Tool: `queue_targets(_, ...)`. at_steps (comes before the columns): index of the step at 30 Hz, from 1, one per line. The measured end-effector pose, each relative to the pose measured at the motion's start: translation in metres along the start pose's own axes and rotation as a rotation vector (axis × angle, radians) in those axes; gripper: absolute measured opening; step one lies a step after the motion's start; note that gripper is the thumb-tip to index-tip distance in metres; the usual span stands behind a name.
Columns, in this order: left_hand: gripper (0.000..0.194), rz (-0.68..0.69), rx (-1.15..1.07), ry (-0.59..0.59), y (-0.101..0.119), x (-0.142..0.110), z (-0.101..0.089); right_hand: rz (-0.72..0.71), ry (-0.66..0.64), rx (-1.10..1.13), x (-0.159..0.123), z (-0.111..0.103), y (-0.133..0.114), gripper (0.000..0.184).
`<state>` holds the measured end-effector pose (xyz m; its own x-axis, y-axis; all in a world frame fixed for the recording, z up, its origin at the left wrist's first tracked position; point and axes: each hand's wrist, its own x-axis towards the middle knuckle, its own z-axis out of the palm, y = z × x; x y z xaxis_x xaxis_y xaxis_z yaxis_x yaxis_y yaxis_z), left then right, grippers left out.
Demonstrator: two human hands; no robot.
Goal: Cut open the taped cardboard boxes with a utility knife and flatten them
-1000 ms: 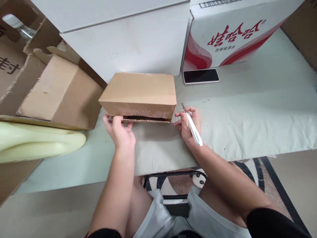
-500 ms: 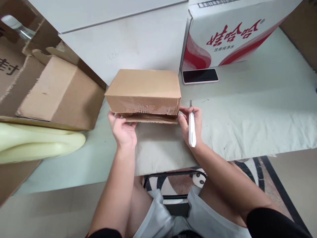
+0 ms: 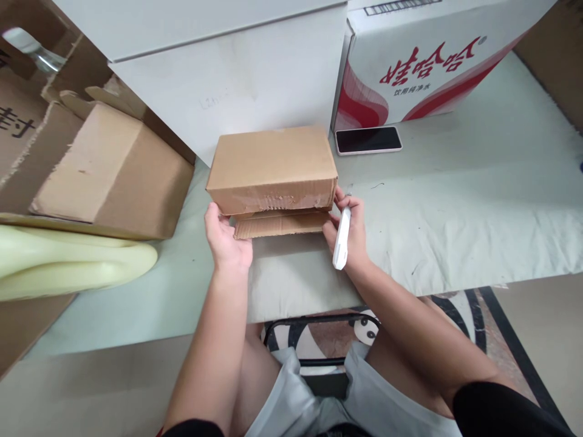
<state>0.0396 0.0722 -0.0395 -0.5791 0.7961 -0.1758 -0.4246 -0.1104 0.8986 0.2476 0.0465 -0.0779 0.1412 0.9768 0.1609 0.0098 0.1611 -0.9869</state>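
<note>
The small brown carton was located at the middle of the counter, with its near flap partly open. The left hand grasped the carton's left near corner. The right hand gripped a white utility knife and contacted the right near corner. A phone lay to the far right, before a printed white box.
</note>
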Motion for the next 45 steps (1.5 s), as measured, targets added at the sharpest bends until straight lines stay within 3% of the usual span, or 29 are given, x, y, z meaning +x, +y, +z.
queue_targets(8, 0.028, -0.167, -0.029, 0.037, 0.005, 0.002, -0.001, -0.033, 0.071, 0.063, 0.001, 0.001, -0.001, 0.036)
queue_targets(16, 0.044, -0.05, -0.02, -0.095, 0.001, 0.006, -0.004, -0.037, 0.111, 0.093, 0.003, -0.003, 0.0, 0.027)
queue_targets(21, 0.053, -0.015, 0.011, -0.138, 0.001, 0.002, -0.005, -0.039, 0.116, 0.073, 0.005, -0.004, 0.0, 0.033)
queue_targets(26, 0.054, -0.018, 0.019, -0.153, 0.005, -0.005, -0.001, -0.01, 0.136, 0.063, 0.007, -0.006, -0.002, 0.038)
queue_targets(31, 0.052, 0.097, 0.003, -0.178, 0.007, -0.01, 0.006, 0.0, 0.158, 0.058, 0.007, -0.005, -0.001, 0.035)
queue_targets(40, 0.033, 0.002, -0.048, -0.131, 0.005, 0.002, -0.005, -0.052, 0.166, 0.039, 0.007, -0.005, 0.008, 0.033)
queue_targets(45, 0.038, -0.008, -0.013, -0.205, 0.01, 0.0, -0.005, -0.14, 0.173, 0.081, 0.01, -0.006, 0.012, 0.042)
